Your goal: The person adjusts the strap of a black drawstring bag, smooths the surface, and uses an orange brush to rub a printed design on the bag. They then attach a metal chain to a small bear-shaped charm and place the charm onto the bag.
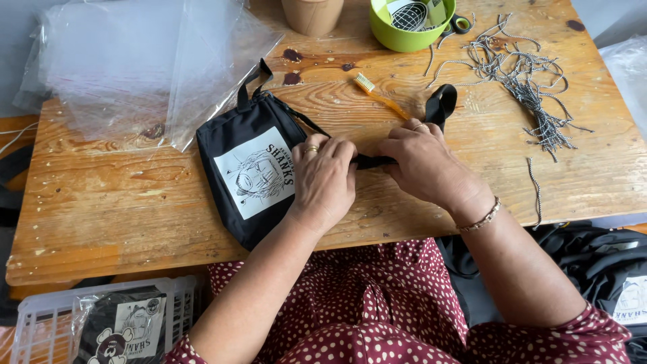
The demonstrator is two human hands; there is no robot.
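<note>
A small black fabric bag (pixel 232 152) with a white printed drawing patch lies flat on the wooden table (pixel 101 195). My left hand (pixel 325 180) rests on the bag's right edge, fingers curled over its black strap (pixel 375 161). My right hand (pixel 424 162) pinches the same strap just to the right. The strap's free end (pixel 441 103) loops up behind my right hand. An orange toothbrush (pixel 379 96) lies just beyond the hands.
Clear plastic sleeves (pixel 148 61) lie at the back left. A green bowl (pixel 404 30), a tan cup (pixel 311 15) and several black-and-white cords (pixel 522 81) sit at the back. A white basket (pixel 40 323) holds packed bags; black bags (pixel 606 263) pile at right.
</note>
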